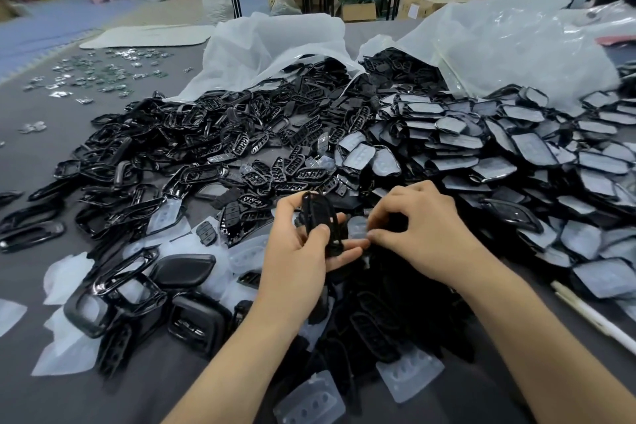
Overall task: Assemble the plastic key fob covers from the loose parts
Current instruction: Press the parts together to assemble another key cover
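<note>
Left hand (303,251): grip closed round a black cover frame (318,213), thumb pressed on its near face, fingers curled behind it. Frame held upright, above the worktop (41,148), at centre of view.

Right hand (423,231): fingers curled, thumb and forefinger drawn together just beside the left fingertips, at the frame's lower end. Whether this grip pinched a part could not be told; the spot was dark and blurred.

Beneath both hands lay translucent inserts (409,377) mixed with dark parts. Left of the hands: a heap of glossy black frames (155,148). Behind the hands: small black button pads (299,165). To the right: a pile of flat shells (516,155), pale faces up, overlapping. Two clear plastic bags (516,45) lay open at the far side, parts spilling from their mouths. Small metal pieces (103,72) were scattered far left. A white pen (592,317) lay at the right edge.
</note>
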The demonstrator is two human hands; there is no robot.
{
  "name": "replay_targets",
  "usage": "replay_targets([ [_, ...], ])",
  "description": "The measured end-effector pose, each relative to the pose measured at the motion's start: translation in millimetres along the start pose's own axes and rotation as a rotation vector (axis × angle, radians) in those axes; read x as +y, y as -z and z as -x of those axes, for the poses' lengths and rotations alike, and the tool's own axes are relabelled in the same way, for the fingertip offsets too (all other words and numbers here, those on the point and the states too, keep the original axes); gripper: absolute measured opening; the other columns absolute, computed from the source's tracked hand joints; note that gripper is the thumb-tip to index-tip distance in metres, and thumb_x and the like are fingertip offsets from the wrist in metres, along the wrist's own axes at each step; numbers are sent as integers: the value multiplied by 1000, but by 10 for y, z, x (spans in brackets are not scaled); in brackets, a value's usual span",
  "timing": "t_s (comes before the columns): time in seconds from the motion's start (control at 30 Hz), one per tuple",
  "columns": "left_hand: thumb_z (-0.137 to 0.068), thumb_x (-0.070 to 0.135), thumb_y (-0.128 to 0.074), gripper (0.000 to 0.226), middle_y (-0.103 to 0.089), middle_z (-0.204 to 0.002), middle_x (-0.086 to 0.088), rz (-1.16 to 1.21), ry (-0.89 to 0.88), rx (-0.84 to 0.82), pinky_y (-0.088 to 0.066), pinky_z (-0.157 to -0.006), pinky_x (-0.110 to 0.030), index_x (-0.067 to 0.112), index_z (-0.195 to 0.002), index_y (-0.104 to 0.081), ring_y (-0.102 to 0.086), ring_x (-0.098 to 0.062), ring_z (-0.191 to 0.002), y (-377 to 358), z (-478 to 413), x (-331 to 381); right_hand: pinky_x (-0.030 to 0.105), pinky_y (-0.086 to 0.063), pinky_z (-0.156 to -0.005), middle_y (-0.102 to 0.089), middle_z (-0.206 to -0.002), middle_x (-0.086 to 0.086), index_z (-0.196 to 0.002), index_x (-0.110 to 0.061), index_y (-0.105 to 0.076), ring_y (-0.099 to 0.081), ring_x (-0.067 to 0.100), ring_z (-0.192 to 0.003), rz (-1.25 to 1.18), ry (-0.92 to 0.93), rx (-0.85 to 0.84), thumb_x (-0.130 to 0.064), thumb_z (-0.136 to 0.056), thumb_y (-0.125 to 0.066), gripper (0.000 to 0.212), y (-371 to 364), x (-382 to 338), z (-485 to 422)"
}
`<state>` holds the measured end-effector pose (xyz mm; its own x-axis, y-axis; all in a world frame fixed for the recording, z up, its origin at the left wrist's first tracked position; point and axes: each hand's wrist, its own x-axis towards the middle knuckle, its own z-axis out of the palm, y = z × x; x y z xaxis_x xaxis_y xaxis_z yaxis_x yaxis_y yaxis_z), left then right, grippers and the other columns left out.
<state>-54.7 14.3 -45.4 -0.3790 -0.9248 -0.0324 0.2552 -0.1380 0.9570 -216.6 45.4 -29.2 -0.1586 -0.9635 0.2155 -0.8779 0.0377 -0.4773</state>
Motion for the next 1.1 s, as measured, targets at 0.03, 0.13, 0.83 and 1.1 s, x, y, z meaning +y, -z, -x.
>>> replay_targets([
  [0.03,-97,-7,-37,32,-66,-107,-18,-14,12,-14,-57,-60,-24,21,-108,-49,-73,-31,-72,-8,-2,7,36,-27,-102,-63,-93,-14,-82,-32,-68,-39,12,-110,5,-2,9,-34,-79,-72,6,-17,-3,0],
  [0.13,-98,-7,-36,32,-63,-110,-19,-32,34,-35,-57,-59,-24,20,-109,-49,-73,-32,-72,-8,-1,20,35,-24,-102,-63,-90,-13,-82,-35,-64,-38,11,-109,-17,-7,22,-35,-80,-71,7,-41,17,4],
  [0.83,-97,-4,-38,30,-74,-90,-11,145,-223,322,-57,-64,-23,21,-107,-49,-73,-31,-80,257,-108,196,33,-19,-97,-45,-81,-17,-101,-38,-67,-36,12,-110,250,41,6,-37,-88,-58,16,64,-75,52],
  [1.1,-97,-4,-33,30,-68,-98,-18,174,-349,518,-56,-66,-22,21,-112,-42,-74,-27,-77,450,-168,292,40,-27,-100,-60,-100,-12,-101,-31,-71,-44,18,-113,125,316,-13,-31,-86,-66,16,-173,-633,95],
])
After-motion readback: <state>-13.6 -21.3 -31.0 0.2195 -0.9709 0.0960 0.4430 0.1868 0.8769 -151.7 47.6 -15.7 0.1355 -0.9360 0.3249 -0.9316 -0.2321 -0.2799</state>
